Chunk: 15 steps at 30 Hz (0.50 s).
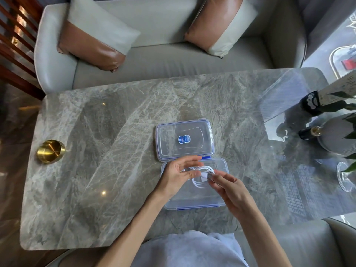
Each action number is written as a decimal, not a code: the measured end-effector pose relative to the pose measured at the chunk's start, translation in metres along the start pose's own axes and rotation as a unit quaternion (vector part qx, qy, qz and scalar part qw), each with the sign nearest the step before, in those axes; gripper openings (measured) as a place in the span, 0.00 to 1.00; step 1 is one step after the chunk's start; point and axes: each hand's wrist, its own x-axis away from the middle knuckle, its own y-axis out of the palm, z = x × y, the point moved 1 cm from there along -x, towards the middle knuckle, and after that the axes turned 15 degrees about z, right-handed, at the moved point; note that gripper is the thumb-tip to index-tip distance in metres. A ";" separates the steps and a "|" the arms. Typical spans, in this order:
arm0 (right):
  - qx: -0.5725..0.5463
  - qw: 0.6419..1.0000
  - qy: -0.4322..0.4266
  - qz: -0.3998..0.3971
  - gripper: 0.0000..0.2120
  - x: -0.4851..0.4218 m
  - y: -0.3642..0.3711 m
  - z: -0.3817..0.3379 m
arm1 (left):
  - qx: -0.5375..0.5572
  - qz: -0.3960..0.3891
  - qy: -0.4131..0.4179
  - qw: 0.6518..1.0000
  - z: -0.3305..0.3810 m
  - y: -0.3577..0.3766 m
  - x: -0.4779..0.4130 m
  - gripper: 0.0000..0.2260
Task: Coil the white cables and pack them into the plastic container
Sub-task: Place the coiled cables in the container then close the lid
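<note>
White cable, looped in a smooth coil, sits over the clear rectangular plastic container at lower centre. Left hand pinches the coil, right hand pinches its metal USB plug. Veined grey marble table beneath.

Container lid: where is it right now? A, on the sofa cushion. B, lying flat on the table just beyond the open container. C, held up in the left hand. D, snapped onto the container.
B: the lid lies flat on the table just past the open container, over which the white cable is held.
</note>
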 end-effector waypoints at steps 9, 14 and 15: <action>0.135 0.983 -0.113 -0.048 0.05 0.007 0.013 -0.008 | -0.158 -0.142 -0.030 0.977 0.010 -0.016 -0.011 0.19; 0.244 0.950 -0.184 -0.062 0.05 0.006 0.019 -0.007 | -0.290 -0.210 -0.006 0.934 0.012 -0.013 -0.018 0.12; 0.248 0.949 -0.180 -0.065 0.05 0.006 0.019 -0.006 | -0.290 -0.219 -0.011 0.931 0.013 -0.013 -0.020 0.11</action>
